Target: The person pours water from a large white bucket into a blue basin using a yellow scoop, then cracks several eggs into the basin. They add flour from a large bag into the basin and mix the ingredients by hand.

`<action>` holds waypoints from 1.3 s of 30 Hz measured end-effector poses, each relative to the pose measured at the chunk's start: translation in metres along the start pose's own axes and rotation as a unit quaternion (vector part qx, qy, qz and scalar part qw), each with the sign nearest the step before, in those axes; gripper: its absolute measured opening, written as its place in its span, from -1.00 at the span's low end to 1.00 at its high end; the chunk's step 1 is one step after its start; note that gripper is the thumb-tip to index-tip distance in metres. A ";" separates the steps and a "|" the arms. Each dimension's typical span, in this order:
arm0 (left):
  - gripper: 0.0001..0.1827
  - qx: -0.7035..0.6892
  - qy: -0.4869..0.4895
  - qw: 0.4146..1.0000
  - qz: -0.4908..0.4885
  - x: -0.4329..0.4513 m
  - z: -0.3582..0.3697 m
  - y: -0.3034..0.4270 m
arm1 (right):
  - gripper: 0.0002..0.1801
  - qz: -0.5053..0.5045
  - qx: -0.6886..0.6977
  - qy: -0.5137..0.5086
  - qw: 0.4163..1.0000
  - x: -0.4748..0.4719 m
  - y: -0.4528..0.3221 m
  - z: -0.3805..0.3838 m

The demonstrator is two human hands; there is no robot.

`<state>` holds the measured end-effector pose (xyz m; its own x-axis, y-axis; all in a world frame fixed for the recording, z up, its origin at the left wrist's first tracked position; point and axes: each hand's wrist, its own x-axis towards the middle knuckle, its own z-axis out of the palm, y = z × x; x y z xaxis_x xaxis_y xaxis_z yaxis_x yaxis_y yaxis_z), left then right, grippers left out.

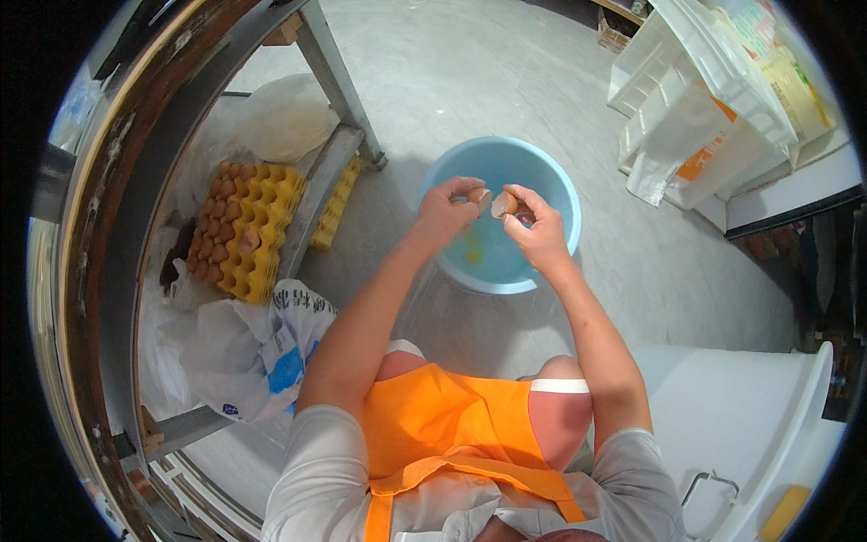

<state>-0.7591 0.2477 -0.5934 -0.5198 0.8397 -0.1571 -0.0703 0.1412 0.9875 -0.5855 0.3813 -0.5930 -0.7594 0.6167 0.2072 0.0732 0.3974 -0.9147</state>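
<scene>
Above a light blue plastic basin (498,284) on the floor, my two hands hold the parted halves of a cracked brown egg. My left hand (447,210) grips one eggshell half (480,198) in its fingertips. In my right hand (540,230) is the other eggshell half (502,204), its pale inside facing left. A small gap separates the halves. Yellow egg (474,252) shows inside the basin, below my left hand. To the left, stacked yellow egg trays (261,203) bear brown eggs (215,220) along their far left side, with several bare cups.
The trays sit on a low metal-framed shelf (325,183) beside plastic bags (237,359). Another yellow tray (336,203) stands under it. White plastic crates (704,122) are at the upper right. A large white tub (725,400) stands close on my right.
</scene>
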 end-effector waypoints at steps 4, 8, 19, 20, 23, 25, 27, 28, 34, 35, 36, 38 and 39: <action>-0.51 -0.097 -0.064 0.991 -0.064 -0.013 -0.009 0.024 | -0.51 -0.019 0.007 -0.011 1.000 0.002 -0.016 0.007; -0.51 -0.113 -0.105 0.986 -0.060 -0.017 -0.021 0.023 | -0.50 -0.071 -0.005 -0.054 0.996 0.003 -0.031 0.016; -0.47 0.005 0.144 0.989 0.040 -0.128 -0.141 -0.002 | -0.17 -0.015 -0.008 -0.120 0.993 -0.020 -0.085 0.050; -0.45 0.015 0.180 0.983 0.014 -0.135 -0.164 -0.002 | -0.18 -0.005 -0.006 -0.119 0.993 -0.022 -0.084 0.048; -0.40 -0.053 0.372 0.920 -0.110 -0.148 -0.230 0.007 | -0.18 -0.009 -0.012 -0.127 0.992 -0.024 -0.082 0.049; -0.42 0.120 0.423 0.893 -0.093 -0.153 -0.281 0.000 | -0.19 0.004 0.006 -0.142 0.990 -0.025 -0.083 0.053; -0.45 0.252 0.434 0.856 -0.125 -0.142 -0.303 0.008 | -0.20 0.005 0.009 -0.148 0.989 -0.025 -0.085 0.055; -0.47 0.316 0.437 0.830 -0.140 -0.139 -0.309 0.012 | -0.21 0.001 0.006 -0.149 0.989 -0.027 -0.086 0.056; -0.50 0.394 0.445 0.780 -0.195 -0.146 -0.344 0.019 | -0.28 0.014 -0.004 -0.174 0.985 -0.035 -0.086 0.049; -0.51 0.433 0.429 0.764 -0.210 -0.149 -0.353 0.015 | -0.29 0.022 -0.002 -0.176 0.984 -0.036 -0.087 0.047; -0.52 0.471 0.414 0.746 -0.224 -0.153 -0.359 0.013 | -0.29 0.025 -0.003 -0.172 0.985 -0.036 -0.085 0.047; -0.52 0.554 0.384 0.703 -0.228 -0.160 -0.380 0.002 | -0.30 0.028 0.001 -0.171 0.985 -0.036 -0.083 0.049; -0.52 0.600 0.370 0.672 -0.225 -0.170 -0.401 -0.013 | -0.30 0.024 0.008 -0.182 0.983 -0.036 -0.084 0.056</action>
<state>-1.0112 -0.1074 -0.5742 -0.9885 0.1413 0.0530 0.1439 0.9883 0.0495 -0.6004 0.2872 -0.5430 -0.9369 0.3485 0.0282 0.1068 0.3619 -0.9261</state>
